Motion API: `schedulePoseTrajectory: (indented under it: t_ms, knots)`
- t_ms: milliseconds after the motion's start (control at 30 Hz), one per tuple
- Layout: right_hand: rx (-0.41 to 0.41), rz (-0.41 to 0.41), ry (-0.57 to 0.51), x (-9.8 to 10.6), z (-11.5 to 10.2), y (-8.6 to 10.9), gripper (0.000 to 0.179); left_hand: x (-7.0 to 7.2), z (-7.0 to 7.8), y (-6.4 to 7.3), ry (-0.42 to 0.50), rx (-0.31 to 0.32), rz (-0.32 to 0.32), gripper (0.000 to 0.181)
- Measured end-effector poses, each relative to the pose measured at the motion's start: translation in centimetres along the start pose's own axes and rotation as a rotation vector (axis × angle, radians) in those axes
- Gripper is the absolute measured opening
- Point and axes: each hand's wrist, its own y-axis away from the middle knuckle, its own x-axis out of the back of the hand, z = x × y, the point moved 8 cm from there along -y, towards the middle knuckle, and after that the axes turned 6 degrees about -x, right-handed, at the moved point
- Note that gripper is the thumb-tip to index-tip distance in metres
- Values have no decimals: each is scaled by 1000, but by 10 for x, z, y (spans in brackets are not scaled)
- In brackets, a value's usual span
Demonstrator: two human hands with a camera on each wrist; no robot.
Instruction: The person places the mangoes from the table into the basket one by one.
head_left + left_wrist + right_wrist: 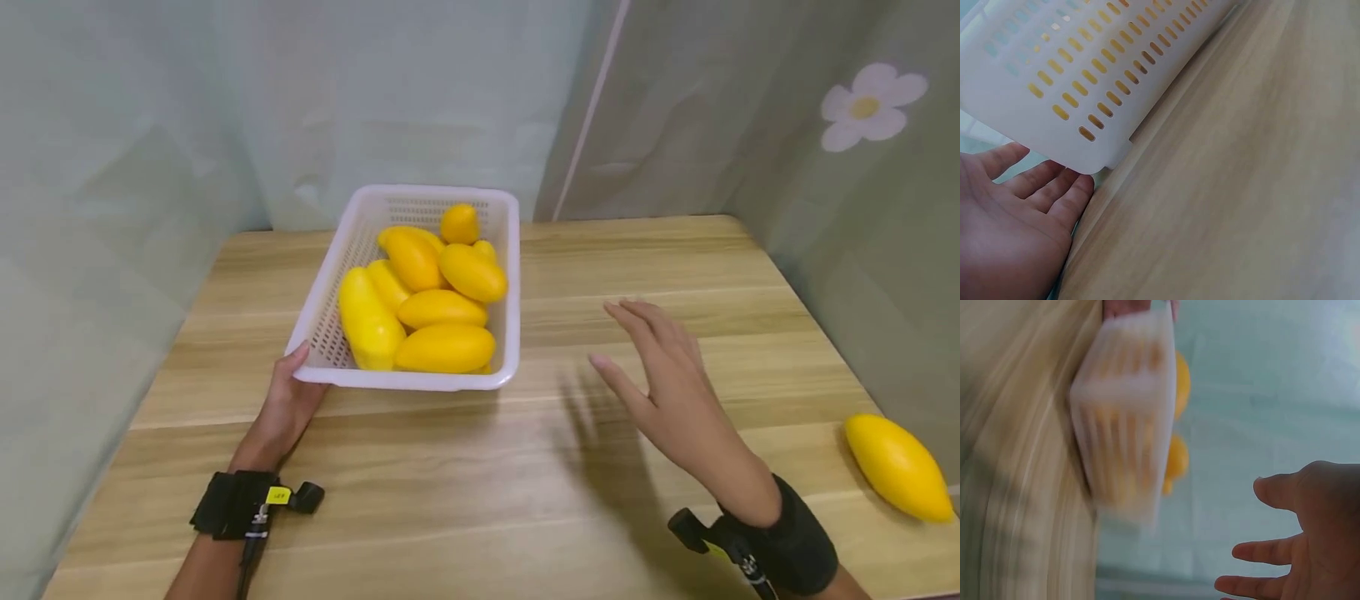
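Observation:
A white plastic basket (408, 381) with slotted walls stands on the wooden table, left of the middle. Several yellow mangoes (442, 309) are piled inside it. My left hand (287, 408) holds the basket's near left corner, thumb on the rim and fingers lower down; the left wrist view shows these fingers (1054, 187) against the corner. To the right of the basket, my right hand (678, 404) is held above the table, fingers spread and touching nothing. One more mango (897, 467) lies by itself near the table's right edge, beyond the right wrist.
The wooden table (450, 492) meets a pale green curtain (412, 100) at the back and sides. A white flower print (866, 107) shows on the curtain at the right. Each wrist wears a black strap with a small camera and a cable.

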Motion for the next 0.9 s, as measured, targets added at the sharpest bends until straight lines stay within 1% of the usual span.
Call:
schedulePoseTrajectory:
  t_ms: [100,200,267,367,500,600,667,733,767,900]
  knots:
    - [-72,29,25,21,26,17,61,-4,-2,-2,16,0,-11,51]
    - [-154,49,51,42,55,38,62,-5,-3,-4,13,-7,-16,50]
    - [-222,53,68,56,75,53,63,-6,-3,-6,7,-15,-20,50]
    - [-329,48,123,74,102,76,64,-8,-2,-8,1,-13,-16,51]
    - [-470,41,209,94,132,107,66,-10,-2,-10,11,-5,-18,51]
    - [-547,50,278,105,149,127,69,-10,-1,-11,23,-19,-29,51]
    - [-586,69,320,109,159,138,69,-8,-1,-11,35,-23,-26,51]
    - [-623,88,331,111,167,148,69,-6,-2,-10,39,-31,-25,51]
    - [-628,107,330,112,170,152,69,-4,-2,-10,39,-36,-25,51]
    - [-659,200,262,113,185,166,66,4,-7,-10,28,-29,-9,50]
